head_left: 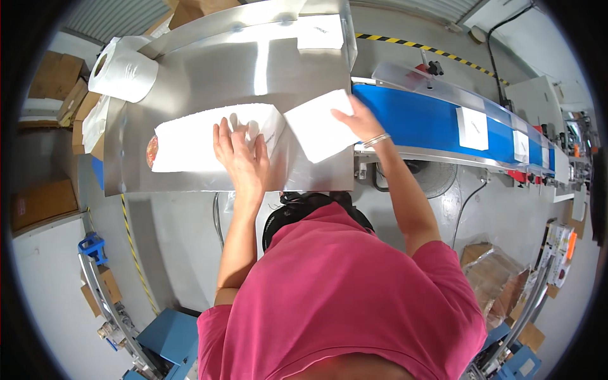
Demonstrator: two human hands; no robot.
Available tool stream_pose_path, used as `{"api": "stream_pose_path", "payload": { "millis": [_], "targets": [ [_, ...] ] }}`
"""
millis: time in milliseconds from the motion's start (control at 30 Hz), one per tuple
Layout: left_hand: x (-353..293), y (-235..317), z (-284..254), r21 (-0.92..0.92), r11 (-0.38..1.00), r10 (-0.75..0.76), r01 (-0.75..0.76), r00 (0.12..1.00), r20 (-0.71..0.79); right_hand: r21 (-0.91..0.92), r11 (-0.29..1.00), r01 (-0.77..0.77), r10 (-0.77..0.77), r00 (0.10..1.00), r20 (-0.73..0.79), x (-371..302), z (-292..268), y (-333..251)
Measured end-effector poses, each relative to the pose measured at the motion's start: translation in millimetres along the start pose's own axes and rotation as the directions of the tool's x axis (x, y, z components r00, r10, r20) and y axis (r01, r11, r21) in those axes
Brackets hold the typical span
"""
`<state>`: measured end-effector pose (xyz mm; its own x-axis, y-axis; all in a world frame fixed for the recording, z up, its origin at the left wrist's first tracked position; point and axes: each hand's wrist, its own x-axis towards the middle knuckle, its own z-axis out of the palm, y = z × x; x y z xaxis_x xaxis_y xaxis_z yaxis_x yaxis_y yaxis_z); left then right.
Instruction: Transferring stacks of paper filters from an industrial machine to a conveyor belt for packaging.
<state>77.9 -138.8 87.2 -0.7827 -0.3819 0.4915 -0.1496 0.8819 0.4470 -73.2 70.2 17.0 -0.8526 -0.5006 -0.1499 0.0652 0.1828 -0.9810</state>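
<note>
On the steel table lies a long white row [190, 140], perhaps white packets or sheets standing side by side; I cannot tell which. A red, patterned roundish thing [152, 152] shows at its left end. Resting on the right part of this row is my left hand [242, 155], its fingers spread. My right hand [361, 121] grips a flat white square packet [320, 130] by its right edge, thumb on top. The packet is tilted over the table's right end, beside the conveyor, with its left corner close to the row.
A blue conveyor belt [411, 117] runs off to the right, carrying several white square packets [472, 128] under a clear guard. Another white packet [320, 31] lies at the steel table's [202, 82] far right corner. A large white roll [130, 69] stands far left. Below the belt is a fan [430, 177].
</note>
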Motion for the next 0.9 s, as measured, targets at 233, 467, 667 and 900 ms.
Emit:
{"api": "stream_pose_path", "payload": {
  "millis": [233, 467, 667, 900],
  "targets": [
    [-1, -3, -5, 0.024, 0.999, -0.023, 0.021, 0.998, 0.064, -0.549, 0.775, -0.314, -0.154, 0.749, -0.645, -20, -112, 23],
    [-2, -2, -7, -0.039, 0.999, 0.017, -0.014, 0.997, 0.082, -0.48, 0.855, 0.196, -0.26, 0.963, -0.07, -8, -36, -20],
    [4, 4, -10, -0.081, 0.995, 0.074, -0.064, 0.988, 0.134, -0.246, 0.828, 0.504, -0.376, 0.825, 0.422, 26, 62, -39],
    [2, -16, -10, -0.03, 0.998, -0.053, 0.054, 0.998, 0.035, -0.09, 0.996, -0.007, -0.001, 0.996, -0.093, 7, 3, 9]
  ]
}}
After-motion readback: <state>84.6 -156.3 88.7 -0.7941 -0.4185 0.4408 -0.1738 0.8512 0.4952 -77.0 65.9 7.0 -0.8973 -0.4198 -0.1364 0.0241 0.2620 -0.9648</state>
